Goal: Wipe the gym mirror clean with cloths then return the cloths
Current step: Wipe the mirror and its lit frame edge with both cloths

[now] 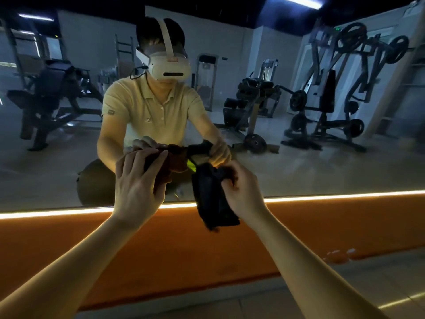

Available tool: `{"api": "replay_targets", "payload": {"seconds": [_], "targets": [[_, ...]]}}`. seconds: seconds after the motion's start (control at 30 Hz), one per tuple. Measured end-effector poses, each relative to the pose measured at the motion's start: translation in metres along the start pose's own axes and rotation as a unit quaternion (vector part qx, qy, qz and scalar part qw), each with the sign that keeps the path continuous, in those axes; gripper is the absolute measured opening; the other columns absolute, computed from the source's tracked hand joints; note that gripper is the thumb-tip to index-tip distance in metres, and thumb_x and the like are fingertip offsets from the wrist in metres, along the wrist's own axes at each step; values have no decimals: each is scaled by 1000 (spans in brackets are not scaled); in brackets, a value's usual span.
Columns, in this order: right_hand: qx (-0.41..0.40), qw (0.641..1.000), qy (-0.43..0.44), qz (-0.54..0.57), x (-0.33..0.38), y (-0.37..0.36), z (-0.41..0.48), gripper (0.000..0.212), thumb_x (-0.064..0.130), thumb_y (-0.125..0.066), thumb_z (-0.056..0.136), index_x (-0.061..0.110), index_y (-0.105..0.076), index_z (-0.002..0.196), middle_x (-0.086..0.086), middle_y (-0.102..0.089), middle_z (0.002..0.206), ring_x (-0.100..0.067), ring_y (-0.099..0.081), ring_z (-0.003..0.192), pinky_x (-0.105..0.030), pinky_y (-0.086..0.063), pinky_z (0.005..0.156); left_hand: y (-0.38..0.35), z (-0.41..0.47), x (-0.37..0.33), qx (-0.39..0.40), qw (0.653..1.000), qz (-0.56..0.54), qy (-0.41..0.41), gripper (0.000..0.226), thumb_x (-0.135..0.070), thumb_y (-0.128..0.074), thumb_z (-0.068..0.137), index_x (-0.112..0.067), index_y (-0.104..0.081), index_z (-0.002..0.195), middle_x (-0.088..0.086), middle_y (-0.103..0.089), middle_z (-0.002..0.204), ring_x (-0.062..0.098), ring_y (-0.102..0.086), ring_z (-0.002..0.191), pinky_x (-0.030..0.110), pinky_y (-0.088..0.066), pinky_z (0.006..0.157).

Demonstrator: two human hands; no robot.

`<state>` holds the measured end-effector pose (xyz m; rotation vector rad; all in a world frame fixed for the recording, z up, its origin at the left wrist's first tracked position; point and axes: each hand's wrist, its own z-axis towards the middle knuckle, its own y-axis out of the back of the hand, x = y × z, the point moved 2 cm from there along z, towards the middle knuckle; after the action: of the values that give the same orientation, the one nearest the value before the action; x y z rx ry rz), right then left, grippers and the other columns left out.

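Floor: pale tiles [345, 286] nearest the camera, meeting an orange base band [184, 247].
Arms: both bare forearms reach forward and up, converging in front of the glass.
Left hand [138, 180]: back to the camera, fingers wrapped over a bunched brown cloth [178, 162].
Right hand [243, 189]: fingers curled, gripping the top of a dark cloth [212, 201] that hangs down in folds.
Cloths: held close together just off the glass; a bright green scrap [191, 166] between them, possibly a label.
Light strip [69, 213]: glows along the mirror's lower edge.
Mirror [310, 171]: reflects the crouching person and weight machines [326, 100].
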<state>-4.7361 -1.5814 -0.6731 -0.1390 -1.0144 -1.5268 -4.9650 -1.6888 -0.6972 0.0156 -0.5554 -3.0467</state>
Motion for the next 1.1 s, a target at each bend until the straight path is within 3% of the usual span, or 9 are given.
{"api": "replay_targets", "payload": {"seconds": [0.23,0.37,0.47,0.63,0.7,0.77,0.87,0.97,1.1], "targets": [[-185,949,-32,-253,-37,56,20,12,16,-66,99,16,-69,110,-1,-67,104,-15,-62,97,-34,-53,86,1,0,-3,7,1000,4,-8,51,-26,-59,91,-6,-65,137,17,-58,137,41,-51,125,57,-37,109],[-291,942,-116,-122,-52,51,28,18,13,-61,102,3,-58,116,-5,-69,94,-15,-68,77,-30,-58,67,13,2,0,6,999,11,-32,47,-22,-62,91,-6,-67,135,17,-60,134,39,-52,124,53,-37,108],[-311,938,-67,-136,-39,16,27,18,15,-63,99,4,-57,111,-6,-66,95,-16,-64,80,-32,-58,70,22,2,10,-4,999,23,-27,46,-16,-68,90,-6,-66,136,16,-60,134,38,-52,124,52,-38,108],[-107,969,142,-170,6,-76,7,13,21,-66,98,17,-62,110,1,-69,109,-4,-66,91,-26,-60,83,30,0,33,-5,999,33,9,52,-22,-61,89,-8,-62,139,15,-57,137,39,-52,123,55,-39,106],[21,943,240,-230,9,-100,-4,27,16,-74,91,18,-65,116,-2,-66,110,-13,-69,95,-32,-63,79,29,-1,36,-6,999,28,18,53,-22,-61,88,-8,-63,139,15,-57,137,40,-52,122,56,-39,106],[24,908,312,-279,0,-89,-2,31,14,-74,86,15,-67,116,-6,-63,109,-17,-67,92,-31,-63,73,26,0,37,-6,1000,24,11,52,-23,-60,88,-9,-62,139,14,-56,137,39,-52,123,55,-39,105],[-63,934,250,-248,-30,-37,13,20,15,-55,98,16,-57,118,-7,-61,115,-17,-65,98,-33,-61,83,21,0,39,-4,1000,28,7,54,-20,-65,89,-11,-60,141,14,-52,139,40,-50,123,56,-40,105],[-190,955,59,-219,-76,26,20,30,13,-62,95,14,-50,121,-11,-60,119,-23,-67,96,-43,-63,81,17,0,35,-6,999,28,20,60,-14,-73,83,-10,-62,141,15,-52,139,42,-50,124,57,-41,104],[-269,930,-148,-200,-103,58,18,33,19,-62,94,8,-47,121,-14,-60,117,-31,-68,90,-49,-61,70,19,2,29,-2,999,24,24,60,-11,-76,82,-9,-64,140,16,-54,138,43,-51,125,59,-42,104]]}}
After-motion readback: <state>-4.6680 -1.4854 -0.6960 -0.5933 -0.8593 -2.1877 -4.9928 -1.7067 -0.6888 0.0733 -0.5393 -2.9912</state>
